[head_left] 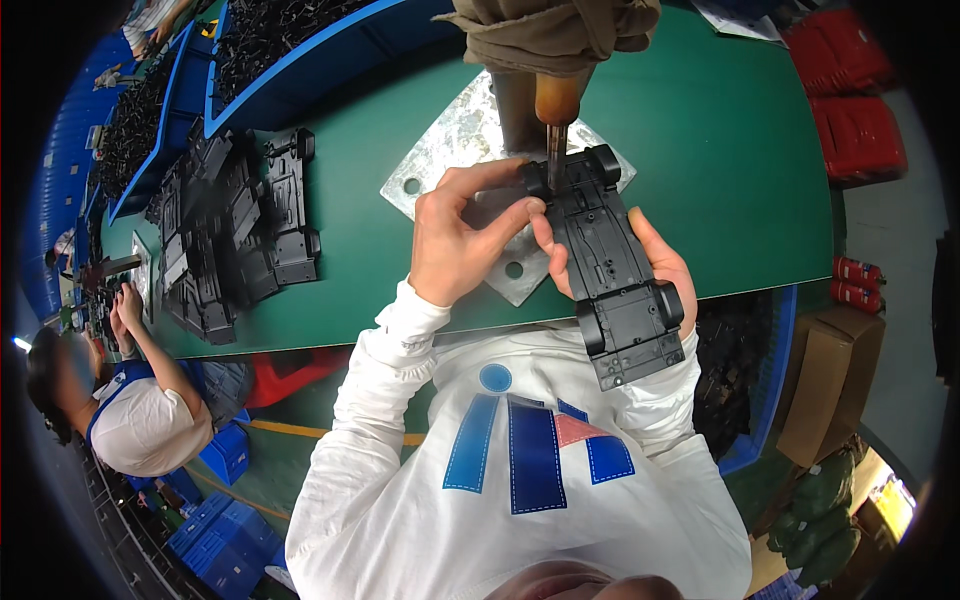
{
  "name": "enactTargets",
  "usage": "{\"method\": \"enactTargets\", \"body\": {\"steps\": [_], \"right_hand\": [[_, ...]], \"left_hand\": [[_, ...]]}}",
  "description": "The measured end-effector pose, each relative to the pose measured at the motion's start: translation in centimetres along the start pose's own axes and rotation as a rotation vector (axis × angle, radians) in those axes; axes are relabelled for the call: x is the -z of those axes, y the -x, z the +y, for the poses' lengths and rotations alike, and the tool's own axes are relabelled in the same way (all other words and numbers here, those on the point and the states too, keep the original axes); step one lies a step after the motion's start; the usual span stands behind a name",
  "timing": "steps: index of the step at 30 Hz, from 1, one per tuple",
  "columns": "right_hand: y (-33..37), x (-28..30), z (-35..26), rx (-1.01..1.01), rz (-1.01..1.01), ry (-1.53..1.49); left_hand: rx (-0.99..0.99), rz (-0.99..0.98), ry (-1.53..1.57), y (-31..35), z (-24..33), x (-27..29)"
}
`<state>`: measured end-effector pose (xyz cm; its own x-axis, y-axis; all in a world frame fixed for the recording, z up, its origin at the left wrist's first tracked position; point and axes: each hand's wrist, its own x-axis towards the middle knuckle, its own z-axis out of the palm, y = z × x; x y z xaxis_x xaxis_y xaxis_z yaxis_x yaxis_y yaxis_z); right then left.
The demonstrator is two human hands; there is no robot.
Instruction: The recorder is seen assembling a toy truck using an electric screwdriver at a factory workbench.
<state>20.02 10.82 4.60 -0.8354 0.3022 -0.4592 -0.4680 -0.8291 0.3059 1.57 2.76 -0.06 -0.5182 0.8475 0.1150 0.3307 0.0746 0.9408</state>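
Observation:
A black toy car chassis (pixel 607 262) with wheels slants in front of my chest, its far end beneath an upright metal driver bit (pixel 557 155). The bit meets the chassis or stops just above it; I cannot tell which. My right hand (pixel 667 262) grips the chassis from its right side and below, with fingertips showing at its left edge. At the far left corner, the index finger and thumb of my left hand (pixel 452 242) close on a black wheel (pixel 536 180). Anything small between those fingertips is hidden.
A metal base plate (pixel 440 145) lies on the green table (pixel 735 150). Several black chassis (pixel 215 240) are piled at left, below blue bins (pixel 330 65) of black parts. Brown cloth (pixel 555 35) wraps the tool overhead. A co-worker (pixel 150 415) sits at far left.

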Motion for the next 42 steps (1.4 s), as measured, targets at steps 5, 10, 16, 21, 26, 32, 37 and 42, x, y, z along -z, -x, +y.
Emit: {"method": "enactTargets", "body": {"steps": [5, 10, 16, 21, 26, 32, 37, 42], "right_hand": [[0.11, 0.46, -0.37, -0.051, -0.042, -0.025], [0.08, 0.39, -0.27, -0.037, -0.018, -0.02], [0.19, 0.32, -0.28, -0.043, -0.03, -0.026], [0.15, 0.2, -0.34, -0.052, -0.031, -0.023], [0.13, 0.28, -0.34, -0.05, -0.059, -0.021], [0.02, 0.35, -0.37, -0.057, -0.058, -0.054], [-0.02, 0.45, -0.4, -0.051, -0.056, -0.047], [0.02, 0.27, -0.28, -0.041, -0.061, -0.024]], "left_hand": [[0.001, -0.004, -0.02, 0.02, 0.21, 0.09], [-0.022, 0.001, -0.015, -0.01, -0.11, 0.01], [0.004, -0.003, -0.016, 0.01, 0.11, 0.07], [-0.001, 0.002, -0.016, 0.01, 0.02, 0.05], [-0.003, 0.0, -0.016, -0.01, -0.05, 0.06], [0.0, 0.001, -0.033, -0.04, 0.05, 0.1], [-0.005, -0.005, -0.055, -0.06, 0.13, 0.2], [0.001, -0.003, -0.041, -0.04, 0.09, 0.14]]}}
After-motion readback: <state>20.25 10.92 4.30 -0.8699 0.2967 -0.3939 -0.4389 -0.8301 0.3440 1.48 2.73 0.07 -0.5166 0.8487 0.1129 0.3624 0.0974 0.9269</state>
